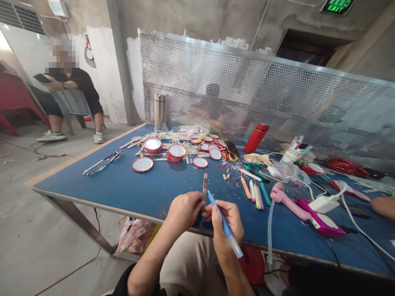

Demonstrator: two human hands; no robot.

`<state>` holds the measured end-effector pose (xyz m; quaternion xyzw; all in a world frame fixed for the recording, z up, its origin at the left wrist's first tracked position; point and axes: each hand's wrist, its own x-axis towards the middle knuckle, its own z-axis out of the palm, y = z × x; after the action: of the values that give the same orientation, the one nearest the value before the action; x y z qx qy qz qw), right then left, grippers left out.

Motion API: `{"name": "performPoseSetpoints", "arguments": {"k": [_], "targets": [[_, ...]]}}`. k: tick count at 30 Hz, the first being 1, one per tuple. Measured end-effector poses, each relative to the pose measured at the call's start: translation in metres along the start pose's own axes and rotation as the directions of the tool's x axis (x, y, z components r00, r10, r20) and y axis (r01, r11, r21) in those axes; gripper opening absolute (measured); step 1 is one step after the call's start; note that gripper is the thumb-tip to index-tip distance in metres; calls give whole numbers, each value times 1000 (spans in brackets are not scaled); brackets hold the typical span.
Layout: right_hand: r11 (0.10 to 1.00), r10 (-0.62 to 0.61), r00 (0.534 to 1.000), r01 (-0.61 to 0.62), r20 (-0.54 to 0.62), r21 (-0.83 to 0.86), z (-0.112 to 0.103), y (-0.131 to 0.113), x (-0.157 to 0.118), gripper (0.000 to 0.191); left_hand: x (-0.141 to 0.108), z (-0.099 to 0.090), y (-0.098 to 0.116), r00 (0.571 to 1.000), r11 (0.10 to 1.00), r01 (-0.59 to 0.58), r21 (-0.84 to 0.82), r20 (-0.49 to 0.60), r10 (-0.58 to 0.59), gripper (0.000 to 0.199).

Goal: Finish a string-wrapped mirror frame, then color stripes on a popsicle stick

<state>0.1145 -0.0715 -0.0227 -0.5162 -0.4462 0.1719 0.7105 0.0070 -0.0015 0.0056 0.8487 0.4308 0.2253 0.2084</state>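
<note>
My left hand (187, 209) pinches a wooden craft stick (205, 185), held upright over the table's front edge. Coloured bands mark the upper part of that stick. In my right hand (228, 218) is a blue marker (226, 228), its tip pointing up beside the stick. Whether the tip touches the stick I cannot tell. To the right lie several more markers (257, 195), in orange, white, green, purple and teal. Beyond my hands are small round red-rimmed pieces, one of them a flat disc (200, 163).
A pink glue gun (290, 201) with a glue stick lies at right, near a white plug (325, 202) and cables. Eyeglasses (103, 163) rest at left. A red thermos (256, 138) and a steel thermos (159, 111) stand before a perforated metal screen (197, 74). A person (74, 82) sits at left.
</note>
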Motion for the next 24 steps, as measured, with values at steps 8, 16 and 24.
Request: {"name": "performPoseSetpoints", "arguments": {"k": [8,16,24], "targets": [[999,37,999,-37,-7,-17,2,6,3,18,0,1,0,1000,1000,-8,1,10,8,18],[1000,4,1000,-4,13,1,0,5,-1,16,0,1,-1,1000,1000,-11,-19,1,11,16],[1000,8,998,-9,-56,-10,2,3,2,17,0,-1,1,1000,1000,-9,-17,6,9,16]]}}
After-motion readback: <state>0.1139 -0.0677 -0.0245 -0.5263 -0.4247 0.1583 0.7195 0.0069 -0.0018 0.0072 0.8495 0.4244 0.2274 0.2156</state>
